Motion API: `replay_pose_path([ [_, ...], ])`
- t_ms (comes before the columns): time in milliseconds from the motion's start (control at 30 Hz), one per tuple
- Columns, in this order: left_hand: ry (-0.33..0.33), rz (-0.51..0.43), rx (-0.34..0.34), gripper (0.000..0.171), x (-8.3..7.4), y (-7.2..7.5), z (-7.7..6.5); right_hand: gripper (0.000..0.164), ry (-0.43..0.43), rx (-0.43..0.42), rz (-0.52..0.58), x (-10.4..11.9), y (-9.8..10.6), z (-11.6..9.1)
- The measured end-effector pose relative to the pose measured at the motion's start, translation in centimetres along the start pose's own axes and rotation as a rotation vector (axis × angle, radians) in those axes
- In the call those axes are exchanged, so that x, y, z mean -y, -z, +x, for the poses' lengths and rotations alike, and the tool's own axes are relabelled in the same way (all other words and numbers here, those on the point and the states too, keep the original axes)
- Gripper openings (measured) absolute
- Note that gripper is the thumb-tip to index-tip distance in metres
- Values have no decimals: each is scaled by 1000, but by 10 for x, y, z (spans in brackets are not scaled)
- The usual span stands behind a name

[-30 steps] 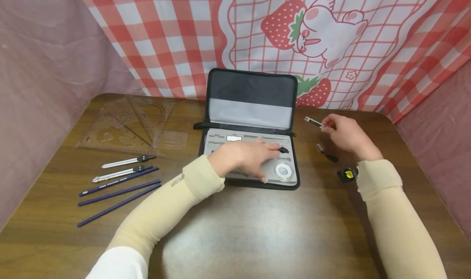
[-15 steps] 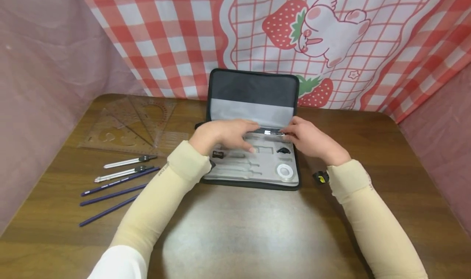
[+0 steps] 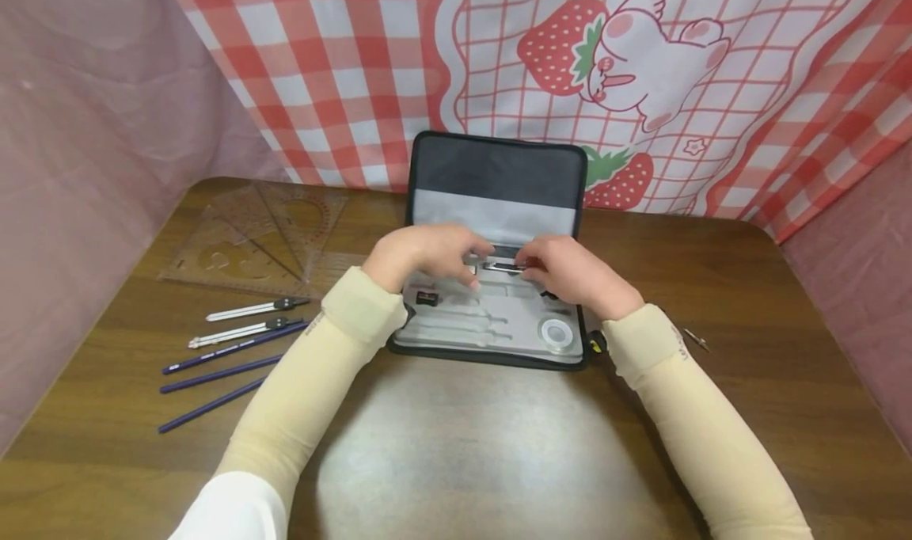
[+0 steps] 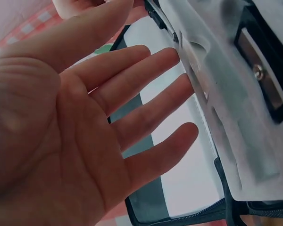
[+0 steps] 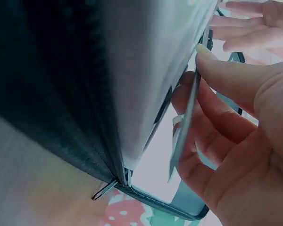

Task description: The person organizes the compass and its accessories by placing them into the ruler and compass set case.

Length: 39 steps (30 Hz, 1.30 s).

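A zippered case [image 3: 499, 160] with a black border stands open at the back, its grey moulded tray [image 3: 456, 348] facing up. My right hand [image 3: 566, 271] pinches a slim flat silver-and-black tool [image 3: 503, 268] between thumb and fingers over the tray's back slots. In the right wrist view the tool [image 5: 184, 136] appears edge-on as a thin strip. My left hand [image 3: 435, 252] hovers over the tray's back left with fingers spread and holding nothing. Below it a black pencil sharpener [image 3: 427, 298] with a metal blade sits in its slot. A white ring [image 3: 556, 335] fills the round recess at front right.
Two compasses [image 3: 245, 332] and several dark blue pencils [image 3: 221, 374] lie to the left. Behind them are clear plastic set squares [image 3: 221, 259] and a protractor. A small metal piece [image 3: 696, 339] lies right of the right sleeve. A checked curtain [image 3: 342, 73] hangs behind the table.
My right hand has carried the slim tool from the table at right into the case's back slots. My left hand has drawn back from the tray's right side to its back left.
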<state>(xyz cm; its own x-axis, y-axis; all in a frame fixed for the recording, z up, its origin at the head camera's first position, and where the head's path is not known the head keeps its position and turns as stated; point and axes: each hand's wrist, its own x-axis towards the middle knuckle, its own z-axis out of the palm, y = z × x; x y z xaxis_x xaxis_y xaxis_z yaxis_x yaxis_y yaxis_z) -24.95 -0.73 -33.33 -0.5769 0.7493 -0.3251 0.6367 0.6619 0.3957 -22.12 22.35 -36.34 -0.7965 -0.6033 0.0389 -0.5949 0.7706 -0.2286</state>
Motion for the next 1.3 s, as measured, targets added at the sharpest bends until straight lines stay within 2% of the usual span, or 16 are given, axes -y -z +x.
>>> replay_pose_path([
  [267,3,49,-3,60,-3,-2,3,15,45,-36,6,3,-1,4],
  [500,-20,165,37,54,-9,-7,5,16,70,-84,17,-2,-5,6],
  [800,37,179,28,52,-14,-11,4,16,88,-132,97,-10,-8,8],
  [1000,47,173,31,51,-15,-11,3,16,58,-95,106,-7,-7,10],
  [1300,48,161,31,49,-15,-12,4,10,-42,-32,66,1,-5,18],
])
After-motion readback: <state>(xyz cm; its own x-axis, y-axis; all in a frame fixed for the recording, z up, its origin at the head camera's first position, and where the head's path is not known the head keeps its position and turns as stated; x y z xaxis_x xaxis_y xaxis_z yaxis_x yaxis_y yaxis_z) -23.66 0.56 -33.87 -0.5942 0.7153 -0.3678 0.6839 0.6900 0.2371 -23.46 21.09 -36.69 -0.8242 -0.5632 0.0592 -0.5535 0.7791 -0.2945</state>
